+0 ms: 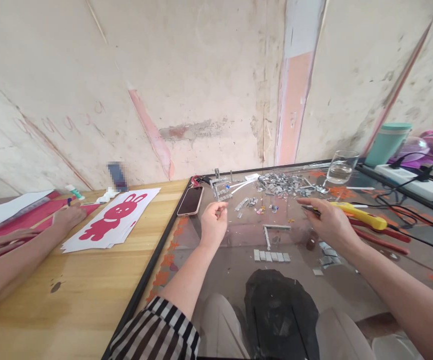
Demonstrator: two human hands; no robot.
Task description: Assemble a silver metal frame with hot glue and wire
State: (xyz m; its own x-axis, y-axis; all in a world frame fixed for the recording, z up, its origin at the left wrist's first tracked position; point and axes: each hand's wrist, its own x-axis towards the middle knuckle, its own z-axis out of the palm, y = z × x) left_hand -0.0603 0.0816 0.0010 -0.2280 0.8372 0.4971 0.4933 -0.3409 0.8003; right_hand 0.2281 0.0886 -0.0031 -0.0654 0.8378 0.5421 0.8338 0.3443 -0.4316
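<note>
My left hand point(214, 223) is raised over the glass tabletop beside the phone, its fingers curled in a pinch; whatever they hold is too small to make out. In my right hand point(331, 221) is a slim dark tool point(311, 210), its tip pointing left and its kind unclear. Between the hands lie an L-shaped grey strip point(276, 227) and a row of small grey squares point(271, 256). Farther back are a pile of silvery pieces point(282, 185) and a small grey framework point(221, 192). A yellow glue gun point(366, 215) and red-handled pliers point(381, 239) lie by my right wrist.
A phone point(190, 201) lies at the glass table's left edge. A glass of water point(341, 169), a teal tumbler point(388, 144) and a white power strip point(415, 182) with cables stand at right. On the wooden table, another person's hands point(68, 218) are near rabbit-print paper point(113, 220).
</note>
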